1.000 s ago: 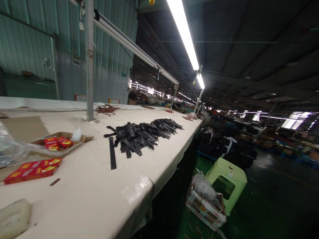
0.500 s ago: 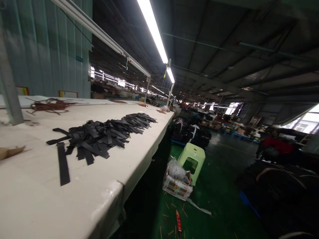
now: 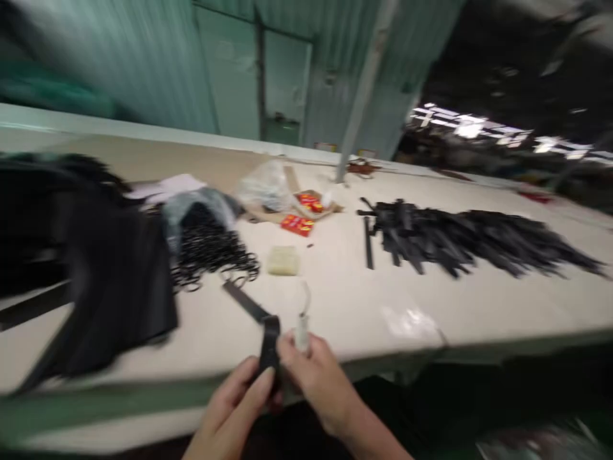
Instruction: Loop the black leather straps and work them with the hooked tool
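My left hand point(image 3: 239, 399) pinches a black strap point(image 3: 269, 342) at the table's front edge. The strap bends over, and its far end lies on the table, pointing at a pile of black rings point(image 3: 211, 243). In my right hand point(image 3: 313, 370), close beside the strap, is a small whitish cylinder point(image 3: 301, 333) held upright. A thin curved line rises from its top; blur hides what exactly it is. A pale yellowish block point(image 3: 283, 260) lies just beyond my hands. Farther right, many loose black straps point(image 3: 445, 236) are heaped in a long row.
Black material point(image 3: 110, 275) covers the table's left side and hangs toward its front edge. Behind the rings are a clear plastic bag point(image 3: 268, 185) and red-and-yellow packets point(image 3: 297, 224). A metal post point(image 3: 364, 89) rises at the back, before a green corrugated wall point(image 3: 143, 64).
The view has swung left and down from the aisle to the table. Both hands have come into view, holding the strap and the whitish cylinder. The heaped straps now appear at the right.
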The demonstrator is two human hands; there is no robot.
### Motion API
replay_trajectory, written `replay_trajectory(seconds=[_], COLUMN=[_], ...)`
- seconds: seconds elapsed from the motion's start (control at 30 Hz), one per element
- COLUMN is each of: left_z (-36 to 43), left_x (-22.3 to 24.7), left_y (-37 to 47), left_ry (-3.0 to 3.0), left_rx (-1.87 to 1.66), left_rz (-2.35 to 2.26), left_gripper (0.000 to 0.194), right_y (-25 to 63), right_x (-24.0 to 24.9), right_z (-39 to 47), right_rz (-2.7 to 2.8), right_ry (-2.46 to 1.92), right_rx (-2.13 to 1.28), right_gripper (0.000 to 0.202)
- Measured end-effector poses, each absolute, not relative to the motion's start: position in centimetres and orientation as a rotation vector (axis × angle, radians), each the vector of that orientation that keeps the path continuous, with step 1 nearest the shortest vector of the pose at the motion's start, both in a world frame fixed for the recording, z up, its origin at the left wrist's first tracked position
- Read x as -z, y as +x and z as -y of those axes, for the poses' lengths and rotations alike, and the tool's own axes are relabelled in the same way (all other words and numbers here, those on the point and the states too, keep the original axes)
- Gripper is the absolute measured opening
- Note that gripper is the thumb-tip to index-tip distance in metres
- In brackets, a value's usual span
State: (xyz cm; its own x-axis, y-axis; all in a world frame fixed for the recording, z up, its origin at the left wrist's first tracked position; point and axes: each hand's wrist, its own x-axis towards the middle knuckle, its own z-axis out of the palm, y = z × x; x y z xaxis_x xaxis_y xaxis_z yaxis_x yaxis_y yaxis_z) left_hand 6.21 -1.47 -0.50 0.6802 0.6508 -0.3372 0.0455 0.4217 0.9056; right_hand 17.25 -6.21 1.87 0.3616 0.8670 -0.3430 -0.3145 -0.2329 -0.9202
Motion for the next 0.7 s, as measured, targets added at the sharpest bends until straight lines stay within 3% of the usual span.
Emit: replay_trajectory(seconds=[0.27, 0.7], left_z=[-0.3, -0.4], left_x=[-0.2, 1.6], left_y=[4.2, 3.2], left_ry=[0.948, 1.134], left_rx=[-0.480, -0.584], left_rz=[-0.761, -0.789], left_gripper=[0.031, 0.020], right_y=[17.8, 16.5], right_x=[-0.9, -0.7], right_z=[5.5, 4.1], right_rz=[0.619, 0.825], right_ry=[-1.397, -1.649], right_rx=[-1.403, -1.231], right_gripper=[0.036, 0.034])
